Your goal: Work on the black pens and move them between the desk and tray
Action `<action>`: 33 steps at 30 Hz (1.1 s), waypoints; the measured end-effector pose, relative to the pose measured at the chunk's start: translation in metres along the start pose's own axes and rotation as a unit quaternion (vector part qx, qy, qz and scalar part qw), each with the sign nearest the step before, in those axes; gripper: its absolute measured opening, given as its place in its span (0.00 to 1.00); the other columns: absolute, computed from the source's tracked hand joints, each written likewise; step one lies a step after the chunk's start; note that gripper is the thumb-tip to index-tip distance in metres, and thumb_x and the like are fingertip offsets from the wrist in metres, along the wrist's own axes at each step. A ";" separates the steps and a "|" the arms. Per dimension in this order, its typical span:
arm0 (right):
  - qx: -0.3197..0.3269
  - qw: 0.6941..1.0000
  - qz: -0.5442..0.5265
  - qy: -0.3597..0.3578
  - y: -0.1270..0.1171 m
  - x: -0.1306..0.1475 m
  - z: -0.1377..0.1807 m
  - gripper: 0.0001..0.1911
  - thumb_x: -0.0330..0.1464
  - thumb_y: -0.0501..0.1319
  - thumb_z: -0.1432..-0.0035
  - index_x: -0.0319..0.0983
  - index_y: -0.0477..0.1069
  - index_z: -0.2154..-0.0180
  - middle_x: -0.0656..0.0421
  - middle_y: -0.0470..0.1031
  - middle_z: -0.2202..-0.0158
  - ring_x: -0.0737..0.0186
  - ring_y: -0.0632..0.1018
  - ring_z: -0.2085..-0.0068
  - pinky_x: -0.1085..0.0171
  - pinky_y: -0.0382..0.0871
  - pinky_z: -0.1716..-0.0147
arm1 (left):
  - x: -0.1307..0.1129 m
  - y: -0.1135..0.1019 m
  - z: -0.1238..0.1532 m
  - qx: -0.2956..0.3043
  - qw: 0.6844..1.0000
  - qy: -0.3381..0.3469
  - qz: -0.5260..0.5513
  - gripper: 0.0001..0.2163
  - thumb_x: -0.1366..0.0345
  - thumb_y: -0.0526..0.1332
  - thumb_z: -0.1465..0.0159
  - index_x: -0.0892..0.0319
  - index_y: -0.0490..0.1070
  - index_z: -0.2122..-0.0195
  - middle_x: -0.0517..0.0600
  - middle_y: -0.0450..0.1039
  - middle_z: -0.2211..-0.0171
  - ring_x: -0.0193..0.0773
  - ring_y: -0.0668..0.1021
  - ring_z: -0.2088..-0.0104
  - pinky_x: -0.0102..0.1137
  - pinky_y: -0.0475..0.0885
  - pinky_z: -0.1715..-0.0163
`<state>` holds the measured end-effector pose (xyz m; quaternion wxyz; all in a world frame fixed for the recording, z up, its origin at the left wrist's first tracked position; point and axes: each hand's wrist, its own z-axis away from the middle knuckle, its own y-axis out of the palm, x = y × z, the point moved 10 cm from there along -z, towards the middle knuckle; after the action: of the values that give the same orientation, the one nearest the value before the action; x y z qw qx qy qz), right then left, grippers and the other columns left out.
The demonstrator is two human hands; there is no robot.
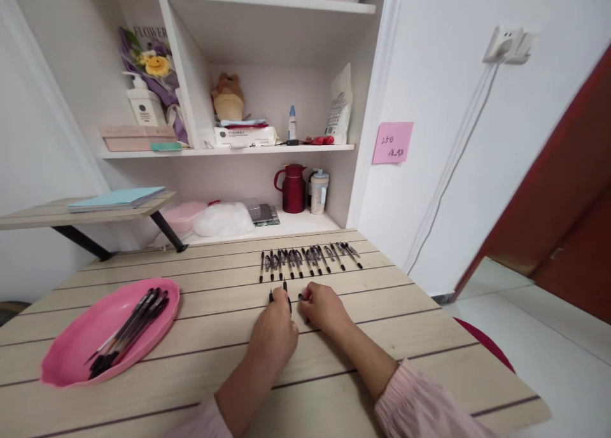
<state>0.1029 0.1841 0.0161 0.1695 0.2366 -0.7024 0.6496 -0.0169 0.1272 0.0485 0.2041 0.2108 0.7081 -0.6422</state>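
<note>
Near the middle of the table, my left hand (274,330) is closed around a black pen (286,288), whose dark tip points away from me. Another dark end pokes out beside the left thumb; whether it belongs to the same pen I cannot tell. Just to the right, my right hand (327,307) pinches a small dark pen part (301,297), mostly covered by the fingers. The two hands are close but apart. Beyond them lies a row of black pens (312,261) with shorter dark pieces among them. Several more pens (133,330) rest in the pink tray (165,333) on the left.
The slatted wooden table (214,355) meets a white shelf unit at the back. On its lowest shelf stand a red jug (293,190) and a pale cup (319,193). A small raised stand (28,215) holds blue paper (117,198) at the left.
</note>
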 end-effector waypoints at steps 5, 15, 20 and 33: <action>-0.004 1.000 0.015 0.005 -0.009 -0.004 -0.003 0.03 0.29 0.56 0.54 0.39 0.68 0.74 0.58 0.74 0.74 0.65 0.70 0.72 0.69 0.53 0.76 | 0.028 -0.013 -0.003 0.001 0.939 -0.084 0.335 0.26 0.69 0.59 0.47 0.61 0.54 0.46 0.42 0.65 0.81 0.28 0.67 0.87 0.24 0.58 0.86; 0.024 0.992 0.123 -0.021 -0.007 -0.002 0.023 0.08 0.24 0.56 0.55 0.37 0.67 0.68 0.53 0.74 0.72 0.61 0.72 0.71 0.67 0.51 0.76 | 0.033 0.013 0.007 0.099 0.698 -0.187 0.684 0.10 0.71 0.59 0.48 0.62 0.66 0.63 0.44 0.68 0.81 0.25 0.69 0.83 0.19 0.61 0.84; 0.028 0.999 -0.026 -0.023 -0.023 -0.011 0.022 0.09 0.21 0.56 0.58 0.37 0.68 0.72 0.58 0.72 0.77 0.66 0.70 0.75 0.68 0.54 0.77 | 0.023 0.020 0.013 0.143 0.697 -0.170 0.682 0.06 0.71 0.54 0.50 0.61 0.64 0.70 0.43 0.65 0.82 0.25 0.65 0.86 0.20 0.56 0.86; -0.031 0.777 -0.624 0.075 -0.033 -0.004 -0.014 0.12 0.35 0.66 0.62 0.36 0.71 0.72 0.62 0.70 0.79 0.71 0.70 0.78 0.70 0.63 0.79 | 0.001 0.038 0.027 0.182 0.798 -0.112 0.564 0.07 0.66 0.48 0.47 0.60 0.62 0.71 0.40 0.58 0.87 0.22 0.50 0.90 0.23 0.38 0.87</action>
<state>0.1235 0.1968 0.0427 0.5972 0.5678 -0.4059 0.3951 0.0037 0.1039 0.0145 0.5656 0.5330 0.3063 -0.5497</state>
